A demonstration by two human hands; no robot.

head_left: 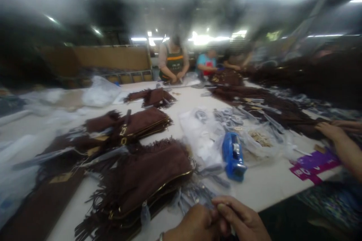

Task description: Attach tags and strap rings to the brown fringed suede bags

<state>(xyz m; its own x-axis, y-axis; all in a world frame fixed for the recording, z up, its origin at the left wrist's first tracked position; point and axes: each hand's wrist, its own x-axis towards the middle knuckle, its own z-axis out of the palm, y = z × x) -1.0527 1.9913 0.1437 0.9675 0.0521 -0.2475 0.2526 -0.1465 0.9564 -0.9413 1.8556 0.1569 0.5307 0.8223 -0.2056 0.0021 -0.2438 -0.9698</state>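
I have my left hand (pixel 195 226) and right hand (pixel 241 220) pressed together at the near edge of the white table (pixel 266 188), knuckles up and fingers curled inward, but the blur keeps me from telling whether they pinch anything. The clear packets (pixel 195 194) lie just ahead of them, beside the fringed brown bag (pixel 152 173) on the left. Bare tabletop runs to the edge right of the blue tape dispenser (pixel 233 154), with purple cards (pixel 313 163) and a co-worker's hand (pixel 332 131) further right.

Matt brown suede bags (pixel 147 175) – fringed; glossy blue plastic tape dispenser (pixel 233 156); crinkled clear bags (pixel 202 139).
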